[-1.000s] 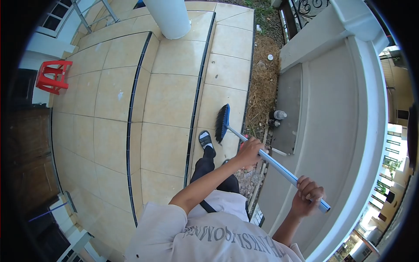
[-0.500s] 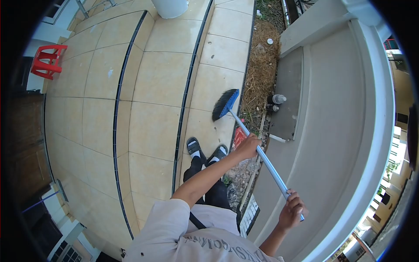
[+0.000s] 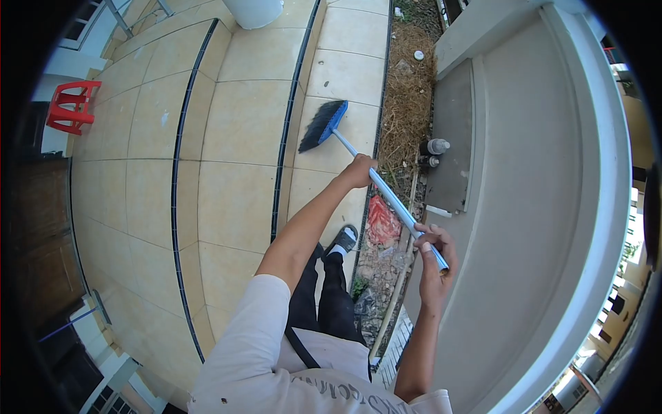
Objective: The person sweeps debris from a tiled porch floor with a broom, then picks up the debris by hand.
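A broom (image 3: 324, 126) with a blue head and dark bristles rests on the tiled walkway, close to the step edge. Around the lower part of its light blue pole, my left hand (image 3: 358, 171) is closed. My right hand (image 3: 436, 259) holds the pole near its top end, thumb laid along it and some fingers loosely raised. My sandalled foot (image 3: 343, 239) stands on the tiles below the broom; the other foot is mostly hidden behind my left arm.
To the right runs a strip of dry grass (image 3: 407, 103) and gravel with a red plastic bag (image 3: 383, 221) and bottles (image 3: 435, 147). A grey wall (image 3: 538, 172) borders it. Tiled steps (image 3: 241, 124) rise leftward, toward a red plastic stool (image 3: 71, 107). A white container (image 3: 254, 10) stands at the top.
The broom head has moved forward and left along the tiles. Both hands have moved the same way with the pole, and the right hand's fingers have loosened. One foot is now hidden.
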`<state>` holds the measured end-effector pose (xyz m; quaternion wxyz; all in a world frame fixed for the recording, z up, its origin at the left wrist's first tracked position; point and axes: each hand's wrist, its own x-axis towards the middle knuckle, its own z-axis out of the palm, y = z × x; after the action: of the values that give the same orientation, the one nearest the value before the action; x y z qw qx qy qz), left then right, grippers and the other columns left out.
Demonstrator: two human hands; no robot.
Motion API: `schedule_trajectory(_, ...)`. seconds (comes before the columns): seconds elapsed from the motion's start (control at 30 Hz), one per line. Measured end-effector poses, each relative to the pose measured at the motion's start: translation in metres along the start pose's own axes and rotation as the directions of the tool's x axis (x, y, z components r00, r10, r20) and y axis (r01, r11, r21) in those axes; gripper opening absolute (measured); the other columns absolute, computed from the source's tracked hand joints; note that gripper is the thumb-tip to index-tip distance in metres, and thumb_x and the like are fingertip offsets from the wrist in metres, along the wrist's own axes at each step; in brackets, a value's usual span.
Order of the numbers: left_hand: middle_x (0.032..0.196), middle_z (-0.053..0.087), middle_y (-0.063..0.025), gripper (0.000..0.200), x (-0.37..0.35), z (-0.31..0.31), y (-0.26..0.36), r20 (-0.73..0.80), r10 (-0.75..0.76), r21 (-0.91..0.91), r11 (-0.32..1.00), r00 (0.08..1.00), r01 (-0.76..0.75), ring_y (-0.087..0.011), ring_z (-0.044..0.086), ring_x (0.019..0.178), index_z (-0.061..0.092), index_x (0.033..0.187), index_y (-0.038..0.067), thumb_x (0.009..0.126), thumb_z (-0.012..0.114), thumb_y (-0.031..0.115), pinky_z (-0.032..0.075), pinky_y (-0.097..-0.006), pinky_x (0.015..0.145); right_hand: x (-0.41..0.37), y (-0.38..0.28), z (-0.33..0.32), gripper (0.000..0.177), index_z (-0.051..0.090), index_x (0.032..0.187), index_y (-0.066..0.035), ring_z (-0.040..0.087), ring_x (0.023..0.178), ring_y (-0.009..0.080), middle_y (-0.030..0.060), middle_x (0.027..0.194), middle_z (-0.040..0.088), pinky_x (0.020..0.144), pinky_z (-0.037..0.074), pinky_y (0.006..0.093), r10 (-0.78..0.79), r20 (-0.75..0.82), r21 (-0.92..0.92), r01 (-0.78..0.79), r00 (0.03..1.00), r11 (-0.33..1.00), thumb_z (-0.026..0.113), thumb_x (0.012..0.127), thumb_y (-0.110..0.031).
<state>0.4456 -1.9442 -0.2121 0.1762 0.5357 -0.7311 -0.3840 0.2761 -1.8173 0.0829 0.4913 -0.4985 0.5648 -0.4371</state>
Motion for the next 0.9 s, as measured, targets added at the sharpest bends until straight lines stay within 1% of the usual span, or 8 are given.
schedule_trajectory(0.17,0.078,0.054,-0.0133,0.022,-0.008,0.027,0.115,-0.236,0.190,-0.204,0.949,0.953,-0.240,-0.0351,0.052,0.087,0.050,0.071,0.005,0.061,0.069,0.002,0.043,-0.0428,0.077,-0.034,-0.061,-0.058,0.031,0.061,0.098,0.002,0.061,0.080,0.0231,0.0177,0.090,0.064,0.073,0.049,0.0346,-0.169,0.078,-0.243,0.184,0.982,0.952,0.046,0.072,0.009)
schedule_trajectory(0.3,0.081,0.054,-0.0134,0.026,-0.052,0.007,0.179,-0.308,0.115,-0.205,0.961,0.944,-0.184,-0.0359,0.050,0.091,0.051,0.076,0.004,0.059,0.071,0.003,0.044,-0.0430,0.076,-0.057,-0.099,-0.095,0.033,0.061,0.093,0.001,0.063,0.084,0.0314,0.0179,0.080,0.063,0.070,0.049,0.0358,-0.281,0.046,-0.055,0.283,0.959,0.957,0.040,0.067,0.008)
schedule_trajectory(0.47,0.080,0.055,-0.0130,0.017,-0.066,-0.019,0.093,-0.253,-0.145,-0.046,0.989,0.957,0.138,-0.0367,0.051,0.094,0.054,0.074,0.005,0.063,0.066,-0.001,0.045,-0.0451,0.072,-0.029,-0.034,-0.068,0.024,0.059,0.088,0.001,0.060,0.100,0.0317,0.0117,0.082,0.063,0.081,0.047,0.0330,0.081,-0.037,0.144,-0.075,0.996,0.987,0.044,0.072,0.011)
schedule_trajectory(0.57,0.083,0.057,-0.0130,0.011,-0.039,-0.003,0.001,-0.262,-0.190,0.043,0.977,0.946,0.208,-0.0341,0.053,0.091,0.058,0.071,0.006,0.066,0.066,0.004,0.047,-0.0456,0.073,0.006,0.012,-0.020,0.016,0.059,0.082,0.001,0.059,0.102,0.0275,0.0099,0.084,0.062,0.083,0.045,0.0348,-0.016,0.070,0.095,0.010,0.997,0.995,0.050,0.076,0.013)
schedule_trajectory(0.67,0.079,0.057,-0.0141,0.014,0.008,0.023,-0.017,-0.106,-0.006,-0.003,1.000,0.994,0.006,-0.0350,0.054,0.086,0.055,0.068,0.007,0.062,0.067,0.003,0.045,-0.0447,0.071,0.014,0.025,-0.016,0.014,0.058,0.078,0.002,0.059,0.100,0.0253,0.0085,0.082,0.061,0.086,0.045,0.0364,-0.061,0.051,0.035,0.060,0.997,0.998,0.051,0.077,0.013)
schedule_trajectory(0.77,0.075,0.056,-0.0134,0.019,0.035,0.045,0.023,-0.190,0.195,-0.073,0.974,0.962,-0.212,-0.0349,0.054,0.083,0.051,0.066,0.007,0.060,0.068,0.003,0.043,-0.0436,0.069,0.005,0.004,-0.031,0.012,0.056,0.072,0.002,0.060,0.091,0.0261,0.0082,0.074,0.057,0.087,0.045,0.0374,-0.123,0.047,-0.109,0.128,0.991,0.986,0.052,0.070,0.014)
schedule_trajectory(0.87,0.068,0.047,-0.0106,0.024,0.038,0.048,0.079,-0.286,0.400,-0.230,0.854,0.871,-0.467,-0.0343,0.050,0.075,0.042,0.068,0.008,0.061,0.064,0.000,0.040,-0.0407,0.070,-0.016,-0.040,-0.026,0.013,0.056,0.070,0.002,0.060,0.085,0.0293,0.0092,0.071,0.055,0.086,0.046,0.0390,-0.214,0.240,-0.304,0.283,0.947,0.910,0.053,0.063,0.013)
schedule_trajectory(0.9,0.070,0.048,-0.0103,0.024,0.029,0.045,0.106,-0.285,0.346,-0.235,0.879,0.894,-0.415,-0.0344,0.050,0.077,0.043,0.069,0.007,0.062,0.064,0.000,0.040,-0.0411,0.073,-0.025,-0.057,-0.027,0.014,0.054,0.068,0.002,0.059,0.079,0.0308,0.0095,0.070,0.055,0.082,0.048,0.0394,-0.242,0.241,-0.343,0.315,0.940,0.885,0.052,0.059,0.013)
